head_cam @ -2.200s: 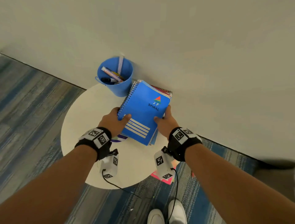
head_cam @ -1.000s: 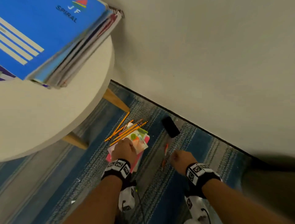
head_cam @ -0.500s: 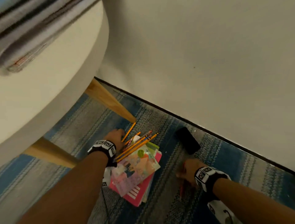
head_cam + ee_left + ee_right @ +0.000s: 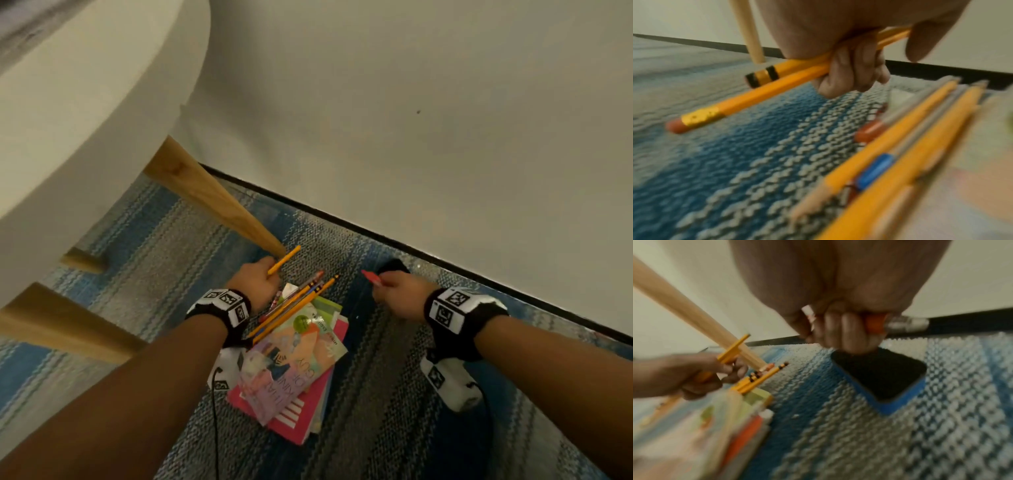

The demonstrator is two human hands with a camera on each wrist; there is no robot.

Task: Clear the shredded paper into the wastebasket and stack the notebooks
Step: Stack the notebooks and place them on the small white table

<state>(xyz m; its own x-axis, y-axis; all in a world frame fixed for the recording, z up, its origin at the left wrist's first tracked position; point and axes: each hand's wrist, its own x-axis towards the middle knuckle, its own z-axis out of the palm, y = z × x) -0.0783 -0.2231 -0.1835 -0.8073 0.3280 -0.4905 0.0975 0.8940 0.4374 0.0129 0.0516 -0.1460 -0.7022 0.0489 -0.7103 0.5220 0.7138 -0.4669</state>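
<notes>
Both arms are bare, with no sleeves; each wrist wears a black band [image 4: 222, 313] with white square tags showing black patterns; a small white camera box [image 4: 448, 385] hangs under each wrist; thin black cables [image 4: 215, 421] trail down.

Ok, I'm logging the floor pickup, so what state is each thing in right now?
Left hand: grips two yellow pencils, off the carpet.
Right hand: grips a red pen.
Loose pencils: lying across the notebooks' far edge.
Notebooks: piled askew on the carpet.
Eraser: lying flat on the carpet, untouched.
</notes>
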